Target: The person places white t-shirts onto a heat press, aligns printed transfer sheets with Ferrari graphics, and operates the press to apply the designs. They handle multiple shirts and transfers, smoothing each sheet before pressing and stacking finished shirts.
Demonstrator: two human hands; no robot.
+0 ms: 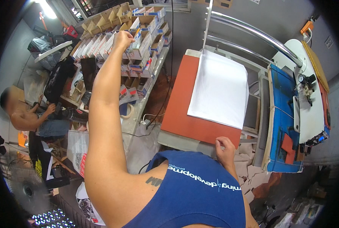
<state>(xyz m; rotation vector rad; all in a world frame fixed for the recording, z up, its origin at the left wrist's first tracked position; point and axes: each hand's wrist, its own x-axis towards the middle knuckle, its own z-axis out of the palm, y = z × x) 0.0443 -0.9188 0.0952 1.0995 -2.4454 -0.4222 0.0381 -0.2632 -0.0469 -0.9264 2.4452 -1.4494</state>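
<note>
A cluttered workshop fills the head view. A white sheet (218, 89) lies on a red mat (180, 100), long axis pointing away from the wearer, ahead of the nearer right hand (225, 149), loosely curled, visibly unloaded. The left hand (123, 40), far left over boxes (143, 48), has fingertips together; any grip is unclear.

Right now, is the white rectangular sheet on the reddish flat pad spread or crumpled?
Spread: the white rectangular sheet lies broad and mostly smooth across the reddish flat pad. Folded underneath: cannot tell.
</note>
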